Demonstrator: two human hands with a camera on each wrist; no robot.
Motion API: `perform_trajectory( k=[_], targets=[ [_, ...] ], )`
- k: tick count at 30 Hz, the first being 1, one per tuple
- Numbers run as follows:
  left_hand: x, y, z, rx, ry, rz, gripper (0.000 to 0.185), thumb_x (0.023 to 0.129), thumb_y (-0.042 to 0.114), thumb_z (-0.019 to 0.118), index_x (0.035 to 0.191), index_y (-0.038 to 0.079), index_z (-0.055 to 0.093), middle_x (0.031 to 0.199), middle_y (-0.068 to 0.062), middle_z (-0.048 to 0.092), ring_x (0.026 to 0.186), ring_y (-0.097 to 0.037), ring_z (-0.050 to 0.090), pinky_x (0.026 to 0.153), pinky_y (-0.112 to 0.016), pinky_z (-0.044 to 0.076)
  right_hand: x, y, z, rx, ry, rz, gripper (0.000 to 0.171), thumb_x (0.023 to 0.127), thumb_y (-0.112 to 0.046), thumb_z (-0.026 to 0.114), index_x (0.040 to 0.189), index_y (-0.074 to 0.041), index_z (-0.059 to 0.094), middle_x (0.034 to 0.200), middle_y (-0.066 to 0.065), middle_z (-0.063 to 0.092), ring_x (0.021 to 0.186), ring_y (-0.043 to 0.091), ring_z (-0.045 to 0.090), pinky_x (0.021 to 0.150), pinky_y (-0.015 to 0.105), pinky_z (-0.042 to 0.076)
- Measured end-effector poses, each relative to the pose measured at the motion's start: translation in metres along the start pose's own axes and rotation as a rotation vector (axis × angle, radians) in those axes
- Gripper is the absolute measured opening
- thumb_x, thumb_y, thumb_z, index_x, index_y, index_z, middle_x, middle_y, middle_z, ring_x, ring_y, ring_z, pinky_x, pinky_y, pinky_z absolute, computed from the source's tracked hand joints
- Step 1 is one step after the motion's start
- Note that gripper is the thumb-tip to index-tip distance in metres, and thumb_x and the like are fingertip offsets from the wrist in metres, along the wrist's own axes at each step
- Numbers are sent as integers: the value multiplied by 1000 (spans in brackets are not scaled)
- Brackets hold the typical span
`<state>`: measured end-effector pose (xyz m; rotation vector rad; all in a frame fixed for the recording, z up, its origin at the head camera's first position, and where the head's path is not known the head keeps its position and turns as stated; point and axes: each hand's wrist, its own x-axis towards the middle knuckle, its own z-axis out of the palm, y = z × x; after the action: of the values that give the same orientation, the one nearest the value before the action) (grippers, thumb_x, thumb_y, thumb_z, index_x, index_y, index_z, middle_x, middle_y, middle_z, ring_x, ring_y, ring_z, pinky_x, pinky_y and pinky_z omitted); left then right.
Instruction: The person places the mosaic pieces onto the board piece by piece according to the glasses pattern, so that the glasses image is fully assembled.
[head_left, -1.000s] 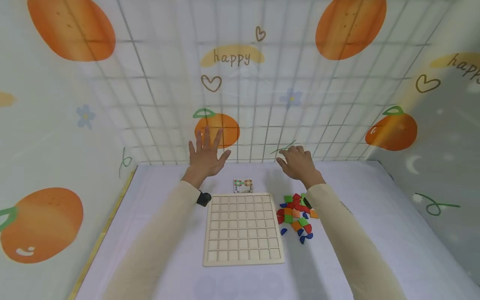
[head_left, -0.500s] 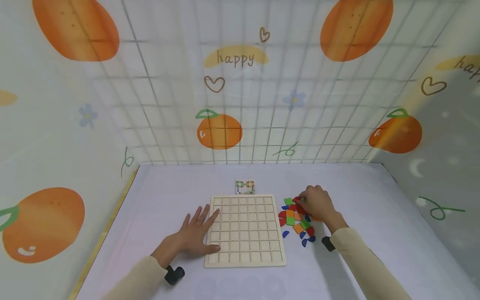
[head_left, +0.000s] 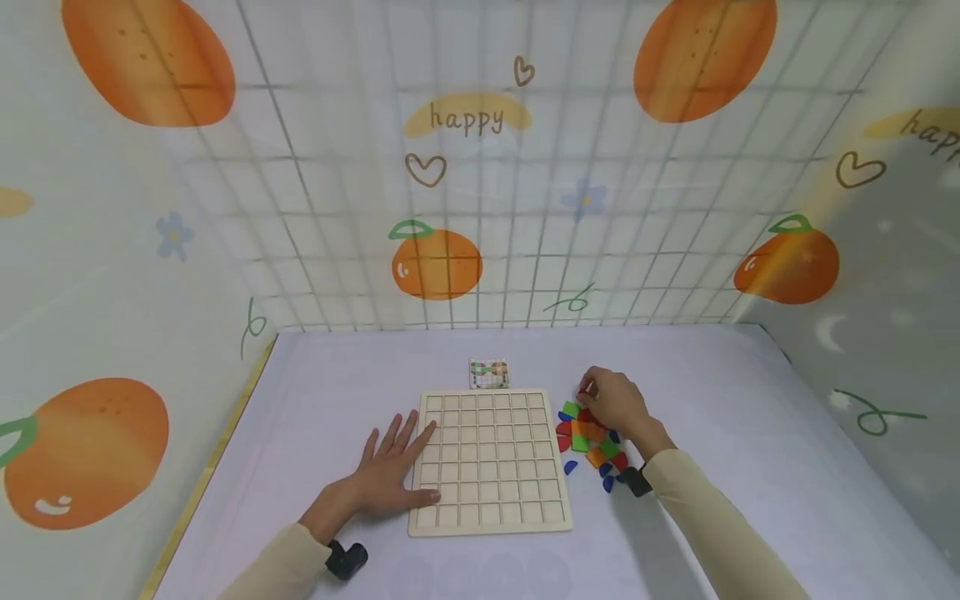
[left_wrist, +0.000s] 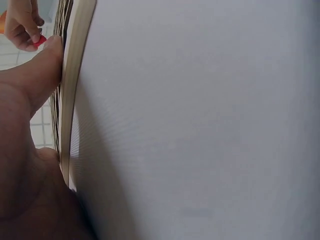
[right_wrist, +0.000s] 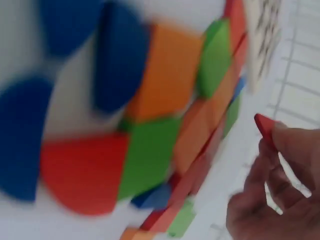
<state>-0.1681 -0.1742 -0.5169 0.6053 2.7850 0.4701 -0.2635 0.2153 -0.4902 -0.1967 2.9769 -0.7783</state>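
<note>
— While my left hand (head_left: 390, 475) lies flat with fingers straight, where does it sit?

— At the wooden grid board's (head_left: 489, 458) nine o'clock edge, thumb touching the rim near the near-left corner, palm on the white table (head_left: 315, 400). Open table runs off to nine o'clock as far as the yellow border.

— And your right hand?

— My right hand (head_left: 611, 404) is at three o'clock of the board, raised just over the far end of the pile of coloured pieces (head_left: 592, 446). My fingertips pinch a small red piece (right_wrist: 264, 125). The pile lies just beside the board's right edge, with bare table beyond it toward three o'clock.

— Farther out?

— At twelve o'clock, just past the board's far edge, stands a small pattern card (head_left: 489, 373); behind it is clear surface up to the wall.

— What differs from half a second ago?

— My right hand was down in the pile; now it has lifted slightly toward twelve o'clock with the red piece. My left hand has stayed put.
</note>
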Motion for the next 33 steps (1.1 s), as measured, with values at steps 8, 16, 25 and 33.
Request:
perform_trajectory(
  k=[8, 16, 25, 33],
  targets=[
    [1, -3, 5, -4, 1, -14, 107, 78, 78, 56, 159, 22, 14, 164, -14, -3, 148, -36, -9, 112, -63, -6, -6, -25, 7, 309, -87, -176, 23, 89, 1, 68, 113, 0, 69, 95, 4, 65, 85, 22, 65, 71, 31, 58],
    [1, -1, 2, -2, 8, -21, 106, 78, 77, 57, 159, 21, 16, 164, -14, -1, 148, -36, -8, 112, -63, -5, -4, -30, 25, 337, -98, -164, 11, 84, -6, 78, 94, -7, 76, 81, -3, 70, 74, 11, 65, 67, 28, 56],
    [1, -1, -1, -10, 8, -9, 106, 79, 74, 59, 159, 20, 15, 164, -15, -1, 148, -37, -8, 112, -63, -5, -2, -36, 37, 224, -63, -217, 5, 83, -6, 79, 87, -8, 76, 80, -6, 67, 72, 9, 62, 65, 27, 55],
    [1, -1, 1, -18, 5, -15, 106, 79, 75, 59, 159, 21, 16, 164, -14, -1, 148, -36, -8, 112, -63, -4, -11, -23, 30, 204, -62, -179, 9, 85, -10, 77, 94, -12, 75, 84, -6, 67, 73, 11, 59, 67, 27, 53]
  ],
)
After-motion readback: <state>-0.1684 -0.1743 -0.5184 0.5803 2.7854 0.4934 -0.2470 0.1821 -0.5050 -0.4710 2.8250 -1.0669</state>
